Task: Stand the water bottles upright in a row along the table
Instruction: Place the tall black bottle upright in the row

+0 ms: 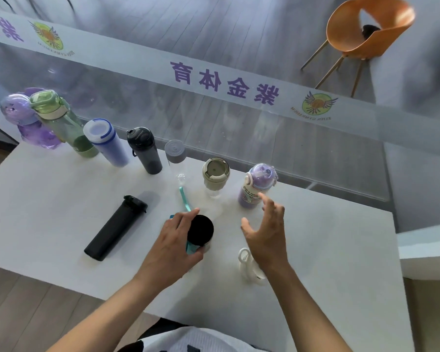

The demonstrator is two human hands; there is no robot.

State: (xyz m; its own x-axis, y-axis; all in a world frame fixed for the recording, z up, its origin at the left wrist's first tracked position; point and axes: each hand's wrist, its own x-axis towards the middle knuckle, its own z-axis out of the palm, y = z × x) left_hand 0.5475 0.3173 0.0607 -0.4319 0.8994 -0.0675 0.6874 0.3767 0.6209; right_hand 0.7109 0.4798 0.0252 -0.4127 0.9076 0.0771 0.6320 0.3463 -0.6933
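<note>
Seven bottles standing upright in a row (148, 151) along the far edge of the white table (48, 199), from upper left toward centre right. At centre, left hand (172, 246) with fingers clamped around a bottle with black lid (200, 231), teal strap at its side. Right hand (266, 233) just right of it, fingers spread apart, holding nothing. Black bottle (116, 228) lying flat at centre left. White bottle (248, 265) partly hidden under right wrist.

Left hand (174, 246) around black-lidded bottle (200, 231)
</note>
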